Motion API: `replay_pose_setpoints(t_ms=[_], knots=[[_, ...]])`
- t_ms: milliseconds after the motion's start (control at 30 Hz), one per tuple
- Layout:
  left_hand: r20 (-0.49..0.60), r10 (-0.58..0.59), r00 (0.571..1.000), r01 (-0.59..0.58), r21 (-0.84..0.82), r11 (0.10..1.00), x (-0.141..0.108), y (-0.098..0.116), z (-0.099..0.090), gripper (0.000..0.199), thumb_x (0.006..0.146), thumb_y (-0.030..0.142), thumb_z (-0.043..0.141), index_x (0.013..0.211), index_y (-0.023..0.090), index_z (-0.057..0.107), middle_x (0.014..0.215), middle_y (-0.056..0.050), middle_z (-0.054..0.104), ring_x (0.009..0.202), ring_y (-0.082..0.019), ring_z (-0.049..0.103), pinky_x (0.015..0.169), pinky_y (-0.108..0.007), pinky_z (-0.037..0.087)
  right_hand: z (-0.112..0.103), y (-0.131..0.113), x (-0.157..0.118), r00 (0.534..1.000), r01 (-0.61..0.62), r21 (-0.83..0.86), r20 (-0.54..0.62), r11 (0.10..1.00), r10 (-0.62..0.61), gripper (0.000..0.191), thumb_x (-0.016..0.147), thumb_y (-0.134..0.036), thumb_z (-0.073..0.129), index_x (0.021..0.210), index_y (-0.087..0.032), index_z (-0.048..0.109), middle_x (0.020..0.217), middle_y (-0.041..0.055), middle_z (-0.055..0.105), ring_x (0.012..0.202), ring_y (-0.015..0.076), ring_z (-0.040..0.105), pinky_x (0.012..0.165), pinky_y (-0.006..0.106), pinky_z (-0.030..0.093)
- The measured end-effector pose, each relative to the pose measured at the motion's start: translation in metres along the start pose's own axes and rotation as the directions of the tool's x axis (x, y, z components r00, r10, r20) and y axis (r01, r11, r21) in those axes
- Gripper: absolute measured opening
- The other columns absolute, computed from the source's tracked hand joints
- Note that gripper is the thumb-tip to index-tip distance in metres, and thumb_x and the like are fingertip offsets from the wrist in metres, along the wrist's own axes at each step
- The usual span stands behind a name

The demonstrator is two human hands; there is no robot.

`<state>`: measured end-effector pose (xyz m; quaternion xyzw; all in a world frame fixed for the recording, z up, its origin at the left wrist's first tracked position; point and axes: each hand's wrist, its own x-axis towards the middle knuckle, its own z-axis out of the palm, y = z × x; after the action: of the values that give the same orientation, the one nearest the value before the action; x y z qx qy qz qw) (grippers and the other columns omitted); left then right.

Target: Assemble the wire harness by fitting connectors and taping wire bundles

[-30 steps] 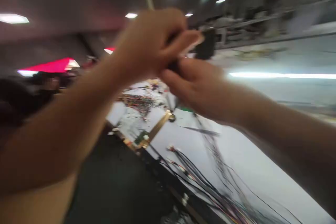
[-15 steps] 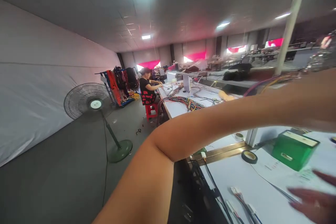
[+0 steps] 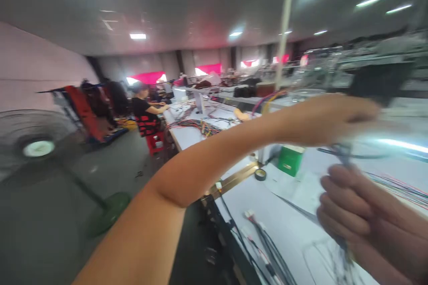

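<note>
My left arm reaches across the view, and my left hand (image 3: 347, 116) is above the bench at the right. Its fingers are smeared by motion, so their grip is unclear. Below it, my right hand (image 3: 351, 213) is closed in a fist around a bundle of thin wires (image 3: 346, 256). The loose lower ends hang blurred beneath the fist, and a short greyish length rises from it towards my left hand. On the white bench (image 3: 287, 231), dark cables with white connectors (image 3: 250, 216) lie to the left of my right hand.
A green box (image 3: 290, 160) and a roll of black tape (image 3: 260, 174) are on the bench. More coloured wires (image 3: 401, 187) lie at the right. Beyond, a seated person (image 3: 147, 109) is beside a table with wire bundles (image 3: 197, 125). A fan (image 3: 38, 147) stands on the left.
The view has swung right, so the fan and the seated person have shifted left. My right hand, blurred with fingers apart before, is now closed around the wires. My left hand has come into view.
</note>
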<state>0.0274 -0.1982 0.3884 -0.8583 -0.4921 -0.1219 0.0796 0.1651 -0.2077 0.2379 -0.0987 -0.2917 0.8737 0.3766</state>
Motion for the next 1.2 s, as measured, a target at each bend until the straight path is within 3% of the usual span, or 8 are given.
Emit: replay_pose_setpoints(t_ms=[67, 167, 267, 367, 600, 833, 1000, 1200], knots=[[-0.073, 0.060, 0.996, -0.086, -0.438, 0.895, 0.004, -0.011, 0.014, 0.034, 0.095, 0.040, 0.038, 0.083, 0.019, 0.061, 0.086, 0.001, 0.065, 0.076, -0.009, 0.060, 0.067, -0.021, 0.046, 0.016, -0.002, 0.002, 0.996, 0.061, -0.066, -0.064, 0.996, -0.066, 0.024, 0.085, -0.038, 0.063, 0.072, -0.023, 0.049, 0.056, -0.0093, 0.014, 0.043, 0.0046, 0.008, 0.037, 0.021, 0.012], [0.035, -0.130, 0.991, 0.095, -0.866, 0.491, 0.003, -0.025, 0.042, 0.044, 0.089, 0.058, 0.040, 0.112, 0.023, 0.055, 0.100, -0.007, 0.064, 0.069, -0.014, 0.060, 0.053, -0.028, 0.042, 0.020, -0.012, 0.009, 0.990, 0.119, -0.114, -0.058, 0.986, -0.126, 0.026, 0.084, -0.040, 0.065, 0.078, -0.020, 0.049, 0.056, -0.0105, 0.015, 0.042, 0.0034, 0.006, 0.036, 0.018, 0.010], [0.140, -0.102, 0.985, 0.154, -0.977, 0.146, -0.008, -0.025, 0.071, 0.037, 0.085, 0.053, 0.052, 0.094, 0.019, 0.063, 0.105, -0.009, 0.063, 0.090, -0.019, 0.060, 0.066, -0.029, 0.045, 0.010, -0.018, 0.014, 0.982, 0.181, -0.136, -0.027, 0.974, -0.186, 0.029, 0.084, -0.041, 0.065, 0.078, -0.020, 0.046, 0.054, -0.0114, 0.018, 0.042, 0.0034, 0.007, 0.036, 0.016, 0.010], [0.160, -0.068, 0.985, 0.160, -0.987, 0.008, -0.017, -0.013, 0.093, 0.029, 0.085, 0.044, 0.057, 0.082, 0.017, 0.067, 0.101, -0.008, 0.066, 0.100, -0.019, 0.057, 0.088, -0.035, 0.041, 0.001, -0.017, 0.016, 0.976, 0.213, -0.157, -0.009, 0.964, -0.217, 0.033, 0.084, -0.045, 0.063, 0.077, -0.020, 0.043, 0.052, -0.0123, 0.018, 0.041, 0.0037, 0.007, 0.036, 0.016, 0.010], [0.155, -0.152, 0.976, 0.157, -0.988, -0.001, -0.014, 0.000, 0.105, 0.025, 0.085, 0.039, 0.059, 0.097, 0.020, 0.068, 0.086, -0.003, 0.065, 0.083, -0.015, 0.056, 0.082, -0.032, 0.041, -0.010, -0.015, 0.009, 0.971, 0.201, -0.500, -0.013, 0.843, -0.239, 0.040, 0.089, -0.055, 0.050, 0.074, -0.018, 0.045, 0.052, -0.0090, 0.036, 0.042, 0.0043, 0.025, 0.041, 0.018, 0.022], [0.087, -0.255, 0.963, 0.081, -0.996, -0.033, -0.025, -0.027, 0.097, 0.018, 0.086, 0.035, 0.059, 0.087, 0.018, 0.067, 0.094, -0.001, 0.062, 0.052, -0.002, 0.038, 0.050, -0.017, 0.031, -0.093, -0.028, -0.004, 0.935, -0.018, -0.969, -0.103, 0.245, -0.341, 0.044, 0.095, -0.050, 0.035, 0.121, -0.021, 0.054, 0.106, 0.0068, 0.064, 0.095, 0.0150, 0.060, 0.080, 0.030, 0.049], [0.212, -0.279, 0.937, 0.160, -0.967, -0.198, -0.065, -0.053, 0.116, 0.018, 0.087, 0.034, 0.059, 0.088, 0.016, 0.062, 0.081, 0.000, 0.062, 0.036, 0.004, 0.029, 0.040, -0.015, 0.019, -0.171, -0.015, 0.022, 0.908, -0.234, -0.972, -0.219, 0.000, -0.357, 0.029, 0.087, -0.031, 0.048, 0.104, -0.015, 0.064, 0.086, 0.0085, 0.069, 0.078, 0.0199, 0.064, 0.073, 0.035, 0.049], [0.332, -0.381, 0.863, 0.190, -0.912, -0.364, -0.112, -0.081, 0.145, 0.019, 0.084, 0.035, 0.062, 0.084, 0.016, 0.060, 0.073, 0.003, 0.056, 0.038, 0.002, 0.041, 0.041, -0.014, 0.027, -0.202, 0.028, 0.097, 0.977, -0.138, -0.939, -0.077, -0.313, -0.200, 0.023, 0.081, -0.020, 0.054, 0.097, -0.024, 0.070, 0.102, 0.0056, 0.068, 0.097, 0.0217, 0.060, 0.085, 0.033, 0.043]])
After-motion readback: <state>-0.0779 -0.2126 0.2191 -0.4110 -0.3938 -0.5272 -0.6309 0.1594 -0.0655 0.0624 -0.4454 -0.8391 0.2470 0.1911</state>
